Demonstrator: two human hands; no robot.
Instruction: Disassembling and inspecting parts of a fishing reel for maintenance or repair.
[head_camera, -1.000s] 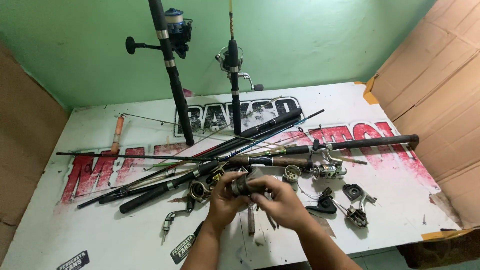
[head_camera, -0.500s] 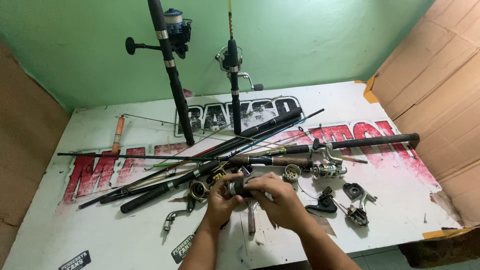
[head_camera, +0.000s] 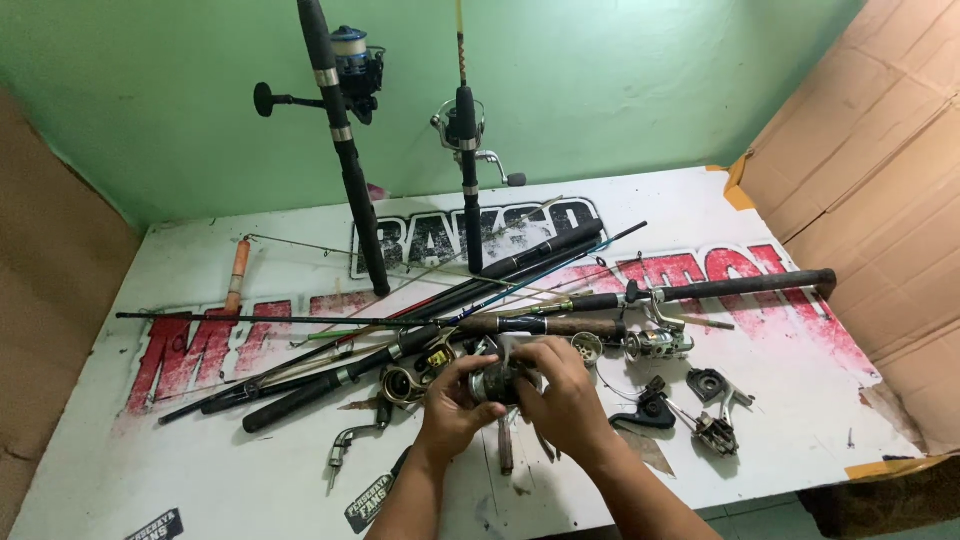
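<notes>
Near the middle of the worktop's (head_camera: 150, 470) front edge, the left hand (head_camera: 450, 410) and right hand (head_camera: 565, 395) are both closed around a small dark fishing reel (head_camera: 497, 382), held just above the loose reel parts (head_camera: 700, 405). It looks compact, rigid and fairly heavy for its size, probably greasy. The body seems the safest hold, not the thin handle or wire.

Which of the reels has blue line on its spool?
The black reel on the left upright rod; the silver reels show none.
</notes>
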